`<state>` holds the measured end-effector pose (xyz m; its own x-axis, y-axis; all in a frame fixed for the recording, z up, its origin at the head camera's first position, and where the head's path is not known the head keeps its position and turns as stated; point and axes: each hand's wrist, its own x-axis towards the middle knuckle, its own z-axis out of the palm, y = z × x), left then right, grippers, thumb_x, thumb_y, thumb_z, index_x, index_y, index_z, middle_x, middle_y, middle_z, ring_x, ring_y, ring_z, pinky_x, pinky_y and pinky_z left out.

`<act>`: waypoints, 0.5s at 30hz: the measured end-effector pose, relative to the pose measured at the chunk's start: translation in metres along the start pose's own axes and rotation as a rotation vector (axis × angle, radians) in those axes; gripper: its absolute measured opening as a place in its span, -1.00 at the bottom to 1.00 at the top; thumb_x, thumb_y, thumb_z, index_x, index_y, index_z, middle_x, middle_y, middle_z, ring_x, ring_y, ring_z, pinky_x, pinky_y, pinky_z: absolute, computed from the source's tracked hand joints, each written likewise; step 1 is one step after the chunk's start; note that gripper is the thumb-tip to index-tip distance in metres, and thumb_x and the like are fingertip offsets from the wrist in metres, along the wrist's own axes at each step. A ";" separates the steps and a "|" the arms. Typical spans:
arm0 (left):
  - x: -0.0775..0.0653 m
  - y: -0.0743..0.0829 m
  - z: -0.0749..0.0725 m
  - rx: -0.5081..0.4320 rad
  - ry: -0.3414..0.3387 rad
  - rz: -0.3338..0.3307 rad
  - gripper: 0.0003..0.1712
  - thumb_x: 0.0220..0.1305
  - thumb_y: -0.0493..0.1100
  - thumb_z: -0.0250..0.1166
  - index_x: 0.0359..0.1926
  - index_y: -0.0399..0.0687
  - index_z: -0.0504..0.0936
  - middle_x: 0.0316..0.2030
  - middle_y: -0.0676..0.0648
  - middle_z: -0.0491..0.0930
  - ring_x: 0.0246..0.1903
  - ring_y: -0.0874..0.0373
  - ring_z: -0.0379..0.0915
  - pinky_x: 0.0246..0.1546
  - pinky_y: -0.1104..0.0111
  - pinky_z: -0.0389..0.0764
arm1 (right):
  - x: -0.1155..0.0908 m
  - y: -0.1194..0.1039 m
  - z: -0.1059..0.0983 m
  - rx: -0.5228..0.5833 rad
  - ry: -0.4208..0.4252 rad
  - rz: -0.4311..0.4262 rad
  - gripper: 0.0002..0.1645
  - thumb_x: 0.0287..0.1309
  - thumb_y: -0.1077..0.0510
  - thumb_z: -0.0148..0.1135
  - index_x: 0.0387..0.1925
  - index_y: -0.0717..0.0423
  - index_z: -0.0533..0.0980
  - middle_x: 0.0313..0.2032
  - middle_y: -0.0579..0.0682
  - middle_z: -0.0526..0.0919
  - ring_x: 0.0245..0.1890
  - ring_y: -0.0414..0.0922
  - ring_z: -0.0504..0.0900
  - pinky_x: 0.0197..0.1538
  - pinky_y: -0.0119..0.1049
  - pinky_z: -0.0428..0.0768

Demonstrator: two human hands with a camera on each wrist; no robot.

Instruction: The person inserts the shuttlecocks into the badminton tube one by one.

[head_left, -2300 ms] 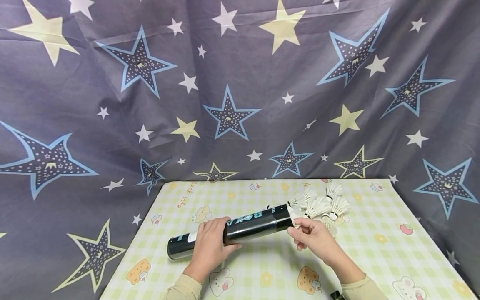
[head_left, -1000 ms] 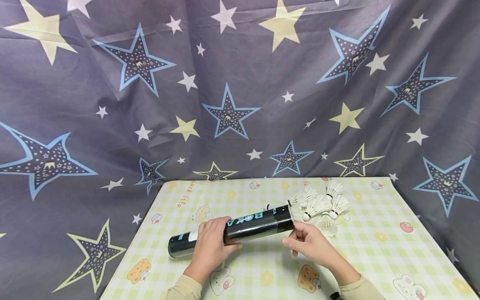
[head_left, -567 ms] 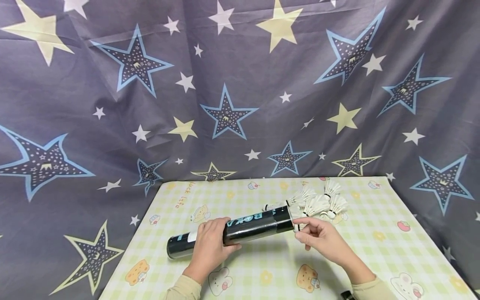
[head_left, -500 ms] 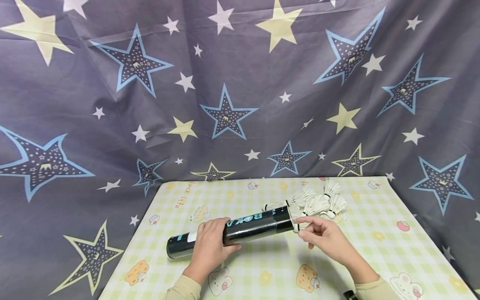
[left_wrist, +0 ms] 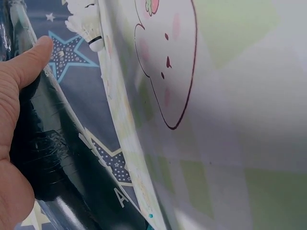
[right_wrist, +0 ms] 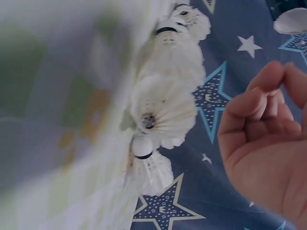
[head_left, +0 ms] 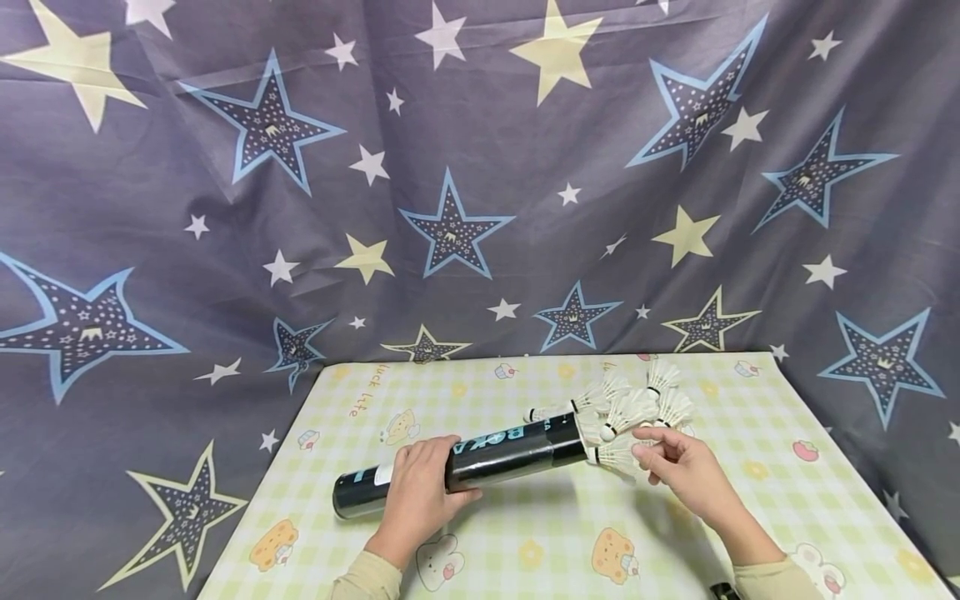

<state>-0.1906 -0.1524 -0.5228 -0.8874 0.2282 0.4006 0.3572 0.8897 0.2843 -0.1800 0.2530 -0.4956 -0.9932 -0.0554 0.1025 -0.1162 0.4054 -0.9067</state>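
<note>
Rightward my right hand (head_left: 684,468) has shifted — pinching or not, I can't tell; my left hand (head_left: 422,483) grips one black tube (head_left: 517,457) slantwise over the table (head_left: 551,525), mouth right, near at least six shuttlecocks (head_left: 632,408).

Tube (head_left: 510,454): black, turquoise lettering; one white patch toward the end nearest the surface's left edge.

Shuttlecocks (head_left: 628,412), toward the surface's far edge, right of its middle: white feathers, white bases, black bands.

Surface covering (head_left: 540,512): pale green-and-white check. Printed on it: orange-red lettering (head_left: 362,390) by the far left corner; red strawberry (head_left: 806,451) by the right edge; orange-brown bear (head_left: 613,552) and white rabbit (head_left: 439,560), the latter dark-outlined with pink cheeks, by the near edge; yellow-orange flowers (head_left: 531,553), scattered.

Backdrop (head_left: 487,125): greyish purple, star pattern; stars plain white, plain pale yellow, blue-bordered or yellow-bordered, the bordered ones speckled inside.

Sleeves (head_left: 367,577): plain beige.
</note>
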 end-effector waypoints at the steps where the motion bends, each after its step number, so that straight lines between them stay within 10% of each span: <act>1: 0.000 0.000 0.000 0.001 -0.001 -0.001 0.05 -0.17 0.28 0.77 0.34 0.05 0.57 0.16 -0.05 0.73 0.19 -0.03 0.61 0.25 -0.01 0.45 | 0.001 0.002 0.001 -0.014 0.017 0.009 -0.55 0.42 0.11 0.41 0.22 0.25 0.63 -0.45 -0.02 0.71 -0.51 -0.21 0.65 -0.34 -0.32 0.64; 15: -0.003 -0.002 0.000 0.009 0.005 0.010 0.06 -0.18 0.29 0.77 0.34 0.05 0.58 0.16 -0.04 0.74 0.18 -0.03 0.61 0.25 0.00 0.46 | 0.009 0.024 0.012 -0.297 0.091 -0.068 -0.61 0.32 0.16 0.48 0.14 0.18 0.70 -0.31 -0.05 0.78 -0.43 -0.39 0.61 -0.35 -0.42 0.62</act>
<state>-0.1883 -0.1548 -0.5242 -0.8824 0.2348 0.4077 0.3629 0.8912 0.2721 -0.1914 0.2514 -0.5216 -0.9781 -0.0152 0.2076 -0.1669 0.6529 -0.7388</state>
